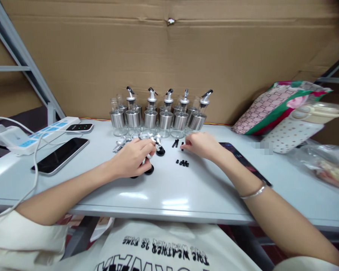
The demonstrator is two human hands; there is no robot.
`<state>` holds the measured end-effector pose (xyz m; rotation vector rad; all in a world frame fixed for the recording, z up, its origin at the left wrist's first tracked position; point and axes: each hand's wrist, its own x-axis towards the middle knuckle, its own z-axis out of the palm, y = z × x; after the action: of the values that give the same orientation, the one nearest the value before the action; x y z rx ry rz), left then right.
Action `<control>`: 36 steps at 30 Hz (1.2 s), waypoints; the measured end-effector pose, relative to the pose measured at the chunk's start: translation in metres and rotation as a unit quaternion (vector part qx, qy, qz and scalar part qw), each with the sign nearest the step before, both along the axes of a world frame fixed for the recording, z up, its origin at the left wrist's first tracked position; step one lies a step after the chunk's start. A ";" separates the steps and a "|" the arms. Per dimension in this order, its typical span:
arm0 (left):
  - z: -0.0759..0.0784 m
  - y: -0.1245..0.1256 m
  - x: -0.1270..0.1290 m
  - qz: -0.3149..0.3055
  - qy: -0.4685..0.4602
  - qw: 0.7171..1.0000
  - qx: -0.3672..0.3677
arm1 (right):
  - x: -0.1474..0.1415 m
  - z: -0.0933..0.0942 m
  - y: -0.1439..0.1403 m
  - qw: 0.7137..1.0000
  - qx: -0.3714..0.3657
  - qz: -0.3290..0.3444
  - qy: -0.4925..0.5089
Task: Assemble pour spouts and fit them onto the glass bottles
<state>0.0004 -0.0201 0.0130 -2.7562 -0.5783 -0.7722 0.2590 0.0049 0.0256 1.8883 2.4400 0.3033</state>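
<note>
My left hand (131, 158) is closed around a silver pourer top (157, 142), partly hidden by the fingers. Beneath and beside that hand lie black round stoppers (160, 151); more silver pourer parts (121, 142) are piled just behind it. With thumb and fingertips, my right hand (203, 145) pinches a small black piece (182, 147) close to the tabletop. Left of these fingertips lie thin black levers (175, 143). Several small black caps (184, 163) form a group nearer me.
Glass bottles with steel sleeves (165, 121) stand in rows at the back, some with pourers fitted. Left are a phone (62, 155), a power strip (45, 135) and a cable. Another phone (245, 163), a dotted bottle (293, 130), a patterned bag (271, 109) and a plastic bag (332, 163) lie right.
</note>
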 end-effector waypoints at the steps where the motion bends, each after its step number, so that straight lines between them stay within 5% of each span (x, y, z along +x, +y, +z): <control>1: 0.000 0.000 0.000 0.004 0.003 1.000 0.001 | -0.001 -0.002 0.000 1.000 0.008 -0.005 -0.013; 10: -0.001 -0.003 0.002 0.010 -0.008 0.999 0.048 | -0.008 -0.008 0.000 0.998 0.009 -0.065 0.013; 20: -0.006 -0.002 -0.001 0.027 -0.013 0.999 -0.031 | -0.006 -0.010 0.003 0.991 -0.003 -0.111 0.081; 25: -0.006 -0.002 -0.001 0.050 -0.003 0.998 -0.036 | -0.016 0.000 -0.007 0.972 0.060 -0.041 0.224; 31: -0.008 -0.003 0.001 0.081 0.018 0.988 -0.127 | -0.044 0.005 -0.033 0.888 0.039 0.085 0.451; 36: -0.008 -0.004 0.003 0.064 0.027 0.987 -0.145 | -0.055 0.000 -0.046 0.848 0.064 0.150 0.504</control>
<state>0.0032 -0.0239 0.0048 -2.9509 -0.9135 -0.6248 0.2042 -0.0413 0.0261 2.0125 3.4153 -0.7634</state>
